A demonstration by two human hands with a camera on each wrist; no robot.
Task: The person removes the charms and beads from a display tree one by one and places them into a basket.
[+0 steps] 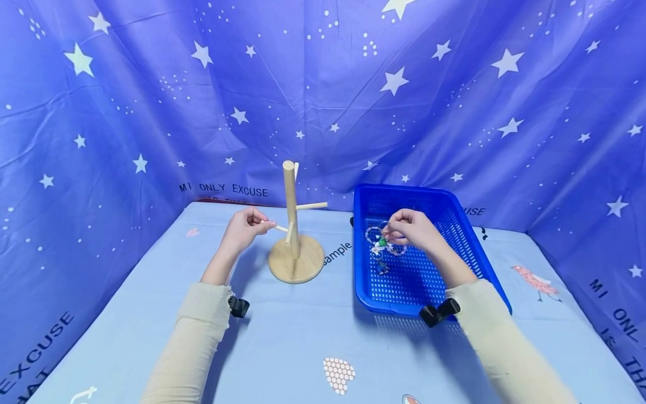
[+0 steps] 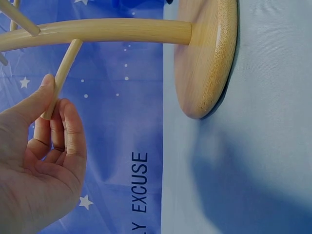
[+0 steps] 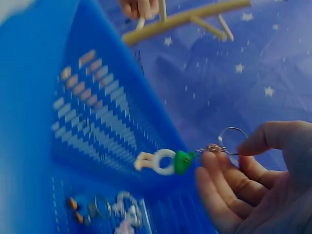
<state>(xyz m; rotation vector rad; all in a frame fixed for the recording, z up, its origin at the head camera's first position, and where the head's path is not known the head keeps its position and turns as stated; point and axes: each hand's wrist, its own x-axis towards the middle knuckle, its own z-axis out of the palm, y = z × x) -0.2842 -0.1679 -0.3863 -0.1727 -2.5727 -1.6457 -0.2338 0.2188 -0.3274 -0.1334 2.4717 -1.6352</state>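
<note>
My left hand [image 1: 245, 227] pinches the end of a side peg [image 2: 64, 73] on a wooden peg stand [image 1: 291, 213], thumb on one side and fingers on the other. The stand is upright on its round base [image 2: 207, 63]. Over the blue basket [image 1: 359, 252], my right hand [image 1: 411, 227] pinches the metal ring [image 3: 233, 129] of a keychain. From its short chain hangs a figure [image 3: 183, 162] with a green top, a white ring-shaped middle and pale legs. Beneath it in the basket lie other keychains and beaded loops [image 3: 127, 207].
The basket has perforated walls and stands to the right of the wooden stand. A pale blue printed cloth [image 1: 298, 336] covers the table. Behind it hangs a purple-blue star curtain [image 1: 313, 84]. Black wrist cameras [image 1: 238, 307] sit on both cuffs.
</note>
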